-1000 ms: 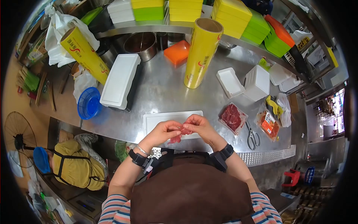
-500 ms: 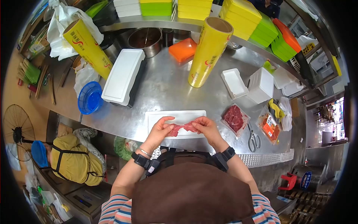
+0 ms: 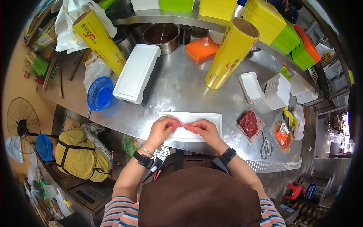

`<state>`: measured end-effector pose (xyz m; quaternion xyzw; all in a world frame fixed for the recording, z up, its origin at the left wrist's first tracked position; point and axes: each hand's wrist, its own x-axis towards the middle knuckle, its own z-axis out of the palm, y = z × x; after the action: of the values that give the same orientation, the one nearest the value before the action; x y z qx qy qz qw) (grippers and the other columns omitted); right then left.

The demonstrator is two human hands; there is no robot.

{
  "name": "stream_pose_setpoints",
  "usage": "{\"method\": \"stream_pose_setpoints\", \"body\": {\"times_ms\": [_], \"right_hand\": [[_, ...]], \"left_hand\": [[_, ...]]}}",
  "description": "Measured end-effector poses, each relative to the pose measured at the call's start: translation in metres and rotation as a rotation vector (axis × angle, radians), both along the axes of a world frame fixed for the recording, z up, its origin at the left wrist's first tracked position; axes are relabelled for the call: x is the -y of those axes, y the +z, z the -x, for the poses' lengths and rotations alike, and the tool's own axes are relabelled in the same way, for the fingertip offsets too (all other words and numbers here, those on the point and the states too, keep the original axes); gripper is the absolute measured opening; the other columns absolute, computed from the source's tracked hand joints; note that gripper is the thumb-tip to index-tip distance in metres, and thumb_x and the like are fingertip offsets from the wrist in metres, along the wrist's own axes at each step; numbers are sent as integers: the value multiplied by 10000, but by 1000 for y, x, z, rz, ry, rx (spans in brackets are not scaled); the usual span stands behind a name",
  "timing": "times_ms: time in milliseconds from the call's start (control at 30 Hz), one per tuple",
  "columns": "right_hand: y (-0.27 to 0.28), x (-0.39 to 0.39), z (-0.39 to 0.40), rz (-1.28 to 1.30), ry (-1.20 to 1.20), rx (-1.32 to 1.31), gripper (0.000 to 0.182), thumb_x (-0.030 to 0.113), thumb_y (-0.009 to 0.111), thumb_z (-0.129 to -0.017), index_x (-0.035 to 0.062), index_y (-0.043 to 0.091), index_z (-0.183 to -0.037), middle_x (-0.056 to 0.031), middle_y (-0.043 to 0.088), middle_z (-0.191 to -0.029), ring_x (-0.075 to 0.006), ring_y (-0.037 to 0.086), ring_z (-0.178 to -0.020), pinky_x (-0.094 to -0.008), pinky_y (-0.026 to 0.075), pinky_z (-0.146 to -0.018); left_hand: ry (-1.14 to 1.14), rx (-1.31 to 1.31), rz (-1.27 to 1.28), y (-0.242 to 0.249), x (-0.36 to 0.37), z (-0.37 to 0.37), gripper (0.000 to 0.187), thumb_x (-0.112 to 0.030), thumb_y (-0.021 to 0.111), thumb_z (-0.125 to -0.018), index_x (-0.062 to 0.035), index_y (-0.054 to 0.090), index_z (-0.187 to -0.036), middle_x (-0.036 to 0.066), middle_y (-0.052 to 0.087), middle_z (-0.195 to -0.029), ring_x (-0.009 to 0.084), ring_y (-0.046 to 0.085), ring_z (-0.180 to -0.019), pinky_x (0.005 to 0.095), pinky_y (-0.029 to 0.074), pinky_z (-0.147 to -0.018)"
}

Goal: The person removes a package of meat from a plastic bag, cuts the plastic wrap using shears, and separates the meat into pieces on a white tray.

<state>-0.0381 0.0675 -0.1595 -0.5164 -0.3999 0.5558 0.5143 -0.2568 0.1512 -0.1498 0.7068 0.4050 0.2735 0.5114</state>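
The fingers of the left hand and the right hand cover both ends of the thin piece of raw red meat, so its full outline cannot be told. They also hide parts of the white rectangular tray. At the upper edge, the stacked yellow plastic boxes are cut off. At the lower edge, the brown cloth apron is cropped. In the middle left, the hands of the co-worker in a yellow top are out of sight. The print on the orange-labelled clear package, right of centre, is too small to read.
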Motion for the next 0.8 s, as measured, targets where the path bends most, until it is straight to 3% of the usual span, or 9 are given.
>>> {"method": "stream_pose_setpoints", "body": {"times_ms": [33,100,133,200,300,533,600,700,800], "right_hand": [[-5,-6,2,2,-2,0,118,-7,608,-851,33,653,-953,-18,618,-822,-96,570,-706,-239,468,-628],[-7,-17,8,-100,-14,445,126,10,631,-814,44,660,-932,-60,629,-837,-170,616,-708,-276,488,-632],[-3,-20,12,-98,-14,444,126,10,631,-814,44,660,-932,-60,629,-837,-170,616,-708,-276,488,-632],[9,-24,19,-121,-38,843,124,50,655,-777,72,667,-898,-85,613,-857,-250,626,-724,-322,499,-644],[13,-28,23,-102,-46,904,111,96,669,-772,87,666,-882,-75,613,-876,-283,622,-744,-361,499,-652],[13,-36,27,-97,-45,921,114,121,697,-750,96,670,-858,-66,604,-861,-266,609,-775,-357,492,-663],[14,-37,26,-239,-85,1073,115,126,711,-728,102,676,-834,-67,593,-857,-271,587,-809,-364,487,-692],[17,-35,20,-222,-89,1042,116,123,719,-711,102,680,-818,-72,586,-854,-281,569,-820,-375,482,-710],[10,-32,15,-251,-118,1053,127,122,719,-712,90,676,-828,-75,582,-847,-281,568,-811,-377,480,-710]], "left_hand": [[-2,0,2,4,-5,0,189,53,592,-786,-20,664,-945,65,648,-956,197,642,-783,283,518,-703],[-17,-236,-246,13,-11,0,217,41,616,-734,-48,675,-923,90,636,-962,269,640,-790,321,524,-712],[-19,-237,-244,11,-13,0,217,41,616,-734,-48,675,-923,90,636,-962,269,640,-790,321,524,-712],[-20,-309,-355,7,-17,-1,215,20,626,-725,-63,679,-916,91,627,-961,288,634,-805,350,521,-717],[-19,-341,-376,6,-22,-1,205,13,631,-729,-66,681,-911,90,623,-954,285,637,-802,352,519,-710],[-8,-369,-342,9,-26,5,218,4,683,-713,-57,694,-922,103,618,-970,268,644,-762,332,525,-689],[24,-420,-332,14,-25,6,217,-12,703,-708,-57,695,-920,96,610,-963,252,641,-733,326,523,-668],[49,-408,-251,20,-25,7,221,-26,723,-692,-56,693,-909,94,608,-962,244,628,-698,325,517,-644],[46,-410,-201,16,-27,11,219,-45,727,-688,-62,682,-902,90,619,-967,251,630,-757,333,515,-679]]}}
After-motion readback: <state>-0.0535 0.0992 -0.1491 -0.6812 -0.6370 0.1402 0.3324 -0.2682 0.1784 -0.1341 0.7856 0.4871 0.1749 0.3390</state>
